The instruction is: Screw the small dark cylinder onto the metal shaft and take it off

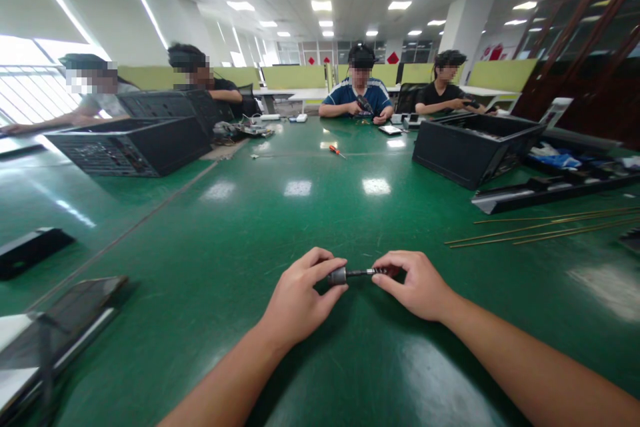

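Observation:
My left hand (305, 290) pinches a short grey-black metal cylinder (338, 276) between thumb and fingers, just above the green table (310, 220). From the cylinder a thin dark shaft (357, 273) runs level to the right. My right hand (413, 283) has its thumb and fingertips closed on the far end of that shaft, where a ridged dark piece (381, 271) shows. Fingers cover part of both ends, and I cannot tell what kind of part this is.
Black computer cases stand at left (125, 147) and right (475, 147). A red-handled screwdriver (336, 150) lies farther off. Thin brass-coloured rods (540, 230) lie at right; a dark flat panel (75, 313) rests at near left. Several people sit across the table, one holding a power drill (364, 104).

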A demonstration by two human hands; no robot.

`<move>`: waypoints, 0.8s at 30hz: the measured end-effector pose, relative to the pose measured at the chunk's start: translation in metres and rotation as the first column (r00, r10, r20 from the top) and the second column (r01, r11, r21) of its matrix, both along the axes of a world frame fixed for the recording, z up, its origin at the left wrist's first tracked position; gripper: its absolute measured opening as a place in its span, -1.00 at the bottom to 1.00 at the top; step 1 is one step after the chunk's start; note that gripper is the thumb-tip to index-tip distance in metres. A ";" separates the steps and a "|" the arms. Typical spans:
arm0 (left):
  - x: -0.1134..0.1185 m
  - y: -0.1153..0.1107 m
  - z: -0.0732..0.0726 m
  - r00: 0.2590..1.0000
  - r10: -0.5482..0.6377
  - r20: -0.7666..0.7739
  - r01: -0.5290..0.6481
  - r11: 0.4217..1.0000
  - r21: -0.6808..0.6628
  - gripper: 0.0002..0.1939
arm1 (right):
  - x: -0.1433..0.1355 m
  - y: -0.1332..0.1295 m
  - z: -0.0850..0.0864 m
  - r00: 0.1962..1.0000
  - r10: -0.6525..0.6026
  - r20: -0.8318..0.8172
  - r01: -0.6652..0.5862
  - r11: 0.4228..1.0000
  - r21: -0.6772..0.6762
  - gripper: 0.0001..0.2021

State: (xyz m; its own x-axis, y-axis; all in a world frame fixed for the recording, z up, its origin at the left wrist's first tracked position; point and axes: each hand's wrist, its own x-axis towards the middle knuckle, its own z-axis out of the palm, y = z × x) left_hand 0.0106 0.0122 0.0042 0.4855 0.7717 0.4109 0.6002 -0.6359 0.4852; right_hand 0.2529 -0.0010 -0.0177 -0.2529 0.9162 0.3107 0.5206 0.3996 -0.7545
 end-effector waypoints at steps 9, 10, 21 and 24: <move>-0.008 0.007 0.000 0.997 0.031 -0.070 -0.031 1.000 -0.004 -0.70 | 0.000 0.000 0.001 1.000 -0.002 0.004 0.002 1.000 -0.010 -0.90; -0.012 0.012 0.000 0.994 0.063 -0.090 -0.063 0.998 -0.001 -0.70 | -0.001 -0.001 0.001 1.000 0.001 0.002 -0.001 1.000 -0.017 -0.90; -0.105 0.049 0.025 0.731 0.629 -0.264 -0.670 0.734 -0.105 -0.44 | -0.005 -0.004 0.000 0.997 0.071 -0.030 -0.071 0.997 -0.010 -0.90; -0.156 0.032 0.022 0.671 0.663 -0.331 -0.689 0.723 0.052 -0.52 | -0.007 -0.004 -0.002 0.996 0.080 -0.028 -0.080 0.997 0.005 -0.90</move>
State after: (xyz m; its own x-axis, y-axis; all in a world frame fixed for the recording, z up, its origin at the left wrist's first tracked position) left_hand -0.1456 0.0444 0.0258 -0.0935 0.9594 0.2661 0.9737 0.0323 0.2256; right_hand 0.2460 -0.0048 -0.0194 -0.3166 0.8920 0.3226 0.4652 0.4424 -0.7667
